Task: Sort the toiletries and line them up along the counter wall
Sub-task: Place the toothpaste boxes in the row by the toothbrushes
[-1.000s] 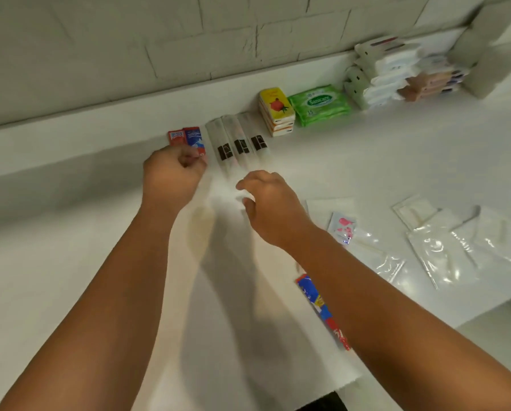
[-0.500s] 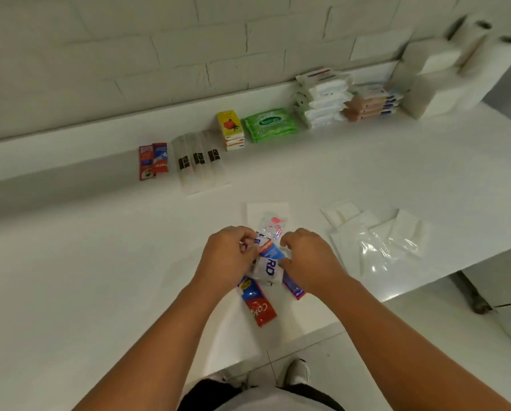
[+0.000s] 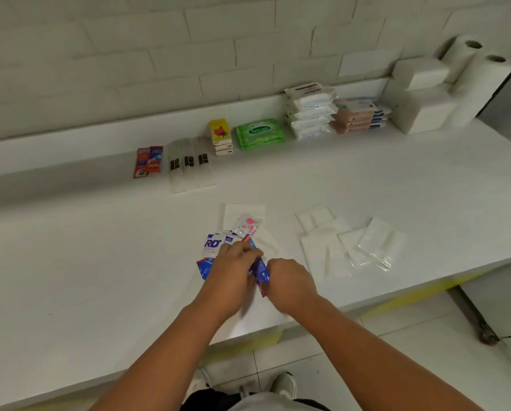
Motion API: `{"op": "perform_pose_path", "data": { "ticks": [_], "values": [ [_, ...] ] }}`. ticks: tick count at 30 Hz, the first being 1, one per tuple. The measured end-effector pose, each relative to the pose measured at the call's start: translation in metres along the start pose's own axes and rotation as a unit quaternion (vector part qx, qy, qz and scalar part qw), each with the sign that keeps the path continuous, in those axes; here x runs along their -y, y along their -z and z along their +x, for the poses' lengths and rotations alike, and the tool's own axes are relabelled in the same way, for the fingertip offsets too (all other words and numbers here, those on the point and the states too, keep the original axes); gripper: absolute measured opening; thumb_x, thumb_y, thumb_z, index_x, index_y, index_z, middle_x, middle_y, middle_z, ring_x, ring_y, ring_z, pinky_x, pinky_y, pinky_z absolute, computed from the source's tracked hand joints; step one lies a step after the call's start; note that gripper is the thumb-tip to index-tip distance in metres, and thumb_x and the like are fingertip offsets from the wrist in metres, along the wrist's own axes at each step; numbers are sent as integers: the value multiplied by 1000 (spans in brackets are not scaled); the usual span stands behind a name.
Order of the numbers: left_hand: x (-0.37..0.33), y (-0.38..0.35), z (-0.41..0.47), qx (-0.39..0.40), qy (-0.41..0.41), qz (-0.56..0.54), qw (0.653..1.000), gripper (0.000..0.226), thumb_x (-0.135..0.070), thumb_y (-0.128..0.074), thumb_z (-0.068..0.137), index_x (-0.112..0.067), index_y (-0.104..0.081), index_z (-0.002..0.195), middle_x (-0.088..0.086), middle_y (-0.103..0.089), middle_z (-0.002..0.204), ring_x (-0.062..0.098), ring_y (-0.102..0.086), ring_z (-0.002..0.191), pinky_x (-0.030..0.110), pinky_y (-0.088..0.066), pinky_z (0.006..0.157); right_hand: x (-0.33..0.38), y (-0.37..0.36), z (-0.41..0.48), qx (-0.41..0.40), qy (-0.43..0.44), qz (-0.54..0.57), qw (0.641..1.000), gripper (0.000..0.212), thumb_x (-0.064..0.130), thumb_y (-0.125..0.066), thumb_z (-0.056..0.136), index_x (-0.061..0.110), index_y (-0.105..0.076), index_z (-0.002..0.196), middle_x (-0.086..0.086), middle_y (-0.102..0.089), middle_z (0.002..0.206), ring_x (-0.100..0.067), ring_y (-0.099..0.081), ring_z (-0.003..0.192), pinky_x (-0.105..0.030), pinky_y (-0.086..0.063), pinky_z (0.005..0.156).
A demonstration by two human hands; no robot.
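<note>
Hands [image 3: 260, 274] gripping sachets [image 3: 260, 269] on white counter [image 3: 100, 262], brick wall [image 3: 129, 54] behind

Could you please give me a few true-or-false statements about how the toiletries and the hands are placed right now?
1. The green wipes pack lies by the wall. True.
2. Both hands are at the sachet pile near the front edge. True.
3. The red sachets sit right of the green pack. False: they are at the row's left end.
4. The paper rolls stand at the counter's left end. False: far right.
5. The clear packets are lined against the wall. False: they lie loose near the front.
</note>
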State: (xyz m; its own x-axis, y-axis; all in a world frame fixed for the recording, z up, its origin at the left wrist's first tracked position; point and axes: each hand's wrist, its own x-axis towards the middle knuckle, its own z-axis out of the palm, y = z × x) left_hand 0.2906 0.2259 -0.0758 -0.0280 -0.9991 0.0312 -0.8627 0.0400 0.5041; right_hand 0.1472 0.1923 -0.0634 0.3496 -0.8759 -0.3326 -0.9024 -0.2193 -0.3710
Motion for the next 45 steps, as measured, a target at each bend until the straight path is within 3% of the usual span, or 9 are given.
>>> {"op": "perform_pose_path", "data": {
  "ticks": [5, 11, 24, 27, 31, 35, 37, 41, 45],
  "values": [
    [-2, -1, 10, -41, -32, 108, 993, 52, -1, -78, 71, -23, -71, 117, 3, -64, 125, 32, -54, 112, 47, -46, 89, -10, 17, 0, -45, 13, 3, 999, 11, 24, -57, 93, 18, -60, 102, -4, -64, 91, -21, -56, 74, -30, -42, 62],
    [2, 7, 26, -101, -43, 102, 989, 36, -2, -84, 69, -19, -78, 99, 0, -72, 99, 30, -59, 84, 36, -49, 71, -20, 36, 1, -104, 40, 51, 992, 16, 11, -52, 94, 15, -64, 104, -7, -66, 95, -23, -61, 81, -34, -52, 72],
    [20, 40, 46, -169, -15, 29, 985, 16, -16, -75, 87, -18, -77, 102, -4, -72, 86, 13, -46, 80, 26, -39, 69, -8, 65, 19, -264, 91, 262, 924, 13, 13, -57, 96, 17, -69, 100, 7, -64, 89, -9, -57, 76, -20, -46, 73],
    [26, 56, 46, -149, 29, -39, 988, 13, -22, -69, 92, -21, -76, 103, -6, -70, 87, 14, -55, 81, 27, -46, 73, 6, 72, 32, -227, 46, 357, 905, 11, 15, -56, 97, 18, -67, 98, 6, -66, 78, -8, -63, 65, -24, -50, 65],
    [49, 81, 50, -142, 95, -147, 974, 9, -23, -68, 93, -21, -75, 99, -12, -69, 84, 0, -59, 73, 6, -39, 64, 33, 76, 50, -174, 19, 487, 856, 12, 11, -55, 98, 8, -67, 98, -8, -65, 69, -8, -60, 50, -24, -52, 57],
    [81, 102, 54, -119, 145, -245, 951, 7, -22, -69, 93, -25, -75, 94, -6, -72, 74, 3, -59, 62, 21, -49, 66, 66, 66, 79, -119, 7, 563, 818, 9, 13, -60, 94, 13, -69, 94, -14, -70, 79, -21, -60, 60, -38, -53, 62],
    [92, 108, 56, -118, 186, -317, 923, 7, -22, -69, 93, -25, -75, 94, 1, -74, 75, 10, -63, 64, 32, -55, 70, 86, 57, 93, -73, 20, 558, 826, 11, 11, -59, 92, 13, -70, 92, -10, -73, 90, -18, -62, 65, -35, -52, 62],
    [108, 118, 61, -108, 238, -415, 872, 7, -18, -68, 94, -17, -75, 95, 2, -75, 73, 11, -65, 65, 29, -59, 70, 131, 39, 117, -34, 35, 509, 859, 12, 17, -63, 93, 12, -70, 101, -8, -73, 86, -14, -64, 65, -32, -53, 59],
    [142, 137, 73, -112, 244, -398, 877, 16, -15, -68, 93, -25, -76, 84, -2, -73, 68, 9, -63, 62, 29, -59, 68, 171, 32, 155, -54, 40, 473, 878, 14, 12, -60, 95, 13, -72, 101, -5, -71, 82, -8, -60, 61, -26, -51, 56]
  ]
}}
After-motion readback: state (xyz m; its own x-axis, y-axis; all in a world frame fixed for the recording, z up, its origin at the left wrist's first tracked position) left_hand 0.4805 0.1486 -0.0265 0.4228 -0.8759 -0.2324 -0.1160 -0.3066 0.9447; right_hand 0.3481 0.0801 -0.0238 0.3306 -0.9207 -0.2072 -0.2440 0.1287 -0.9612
